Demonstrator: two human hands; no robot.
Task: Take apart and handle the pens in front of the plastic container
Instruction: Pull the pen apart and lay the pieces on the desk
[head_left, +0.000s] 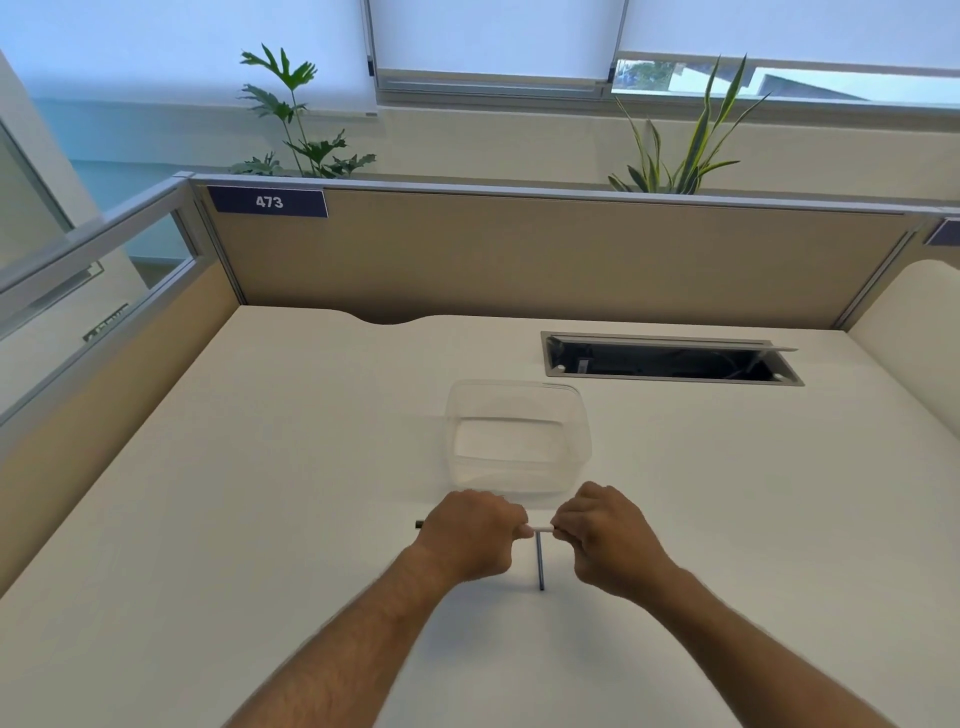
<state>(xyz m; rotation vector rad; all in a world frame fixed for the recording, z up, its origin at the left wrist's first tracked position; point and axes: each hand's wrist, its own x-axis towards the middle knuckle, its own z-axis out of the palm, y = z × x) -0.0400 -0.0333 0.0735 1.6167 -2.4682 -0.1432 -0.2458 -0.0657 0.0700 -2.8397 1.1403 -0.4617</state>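
Observation:
A white pen (542, 528) lies crosswise between my two hands, just in front of the clear plastic container (518, 435). My left hand (471, 535) grips its left part, and a dark tip pokes out past the knuckles on the left. My right hand (607, 540) pinches its right end. Only a short white stretch shows between the fists. A second, dark pen (540, 565) lies on the desk below that gap, pointing toward me. The container looks empty.
The white desk (260, 493) is boxed in by beige partition walls at the back and left. An open cable hatch (670, 359) is cut into the desktop behind and right of the container. Plants stand behind the partition.

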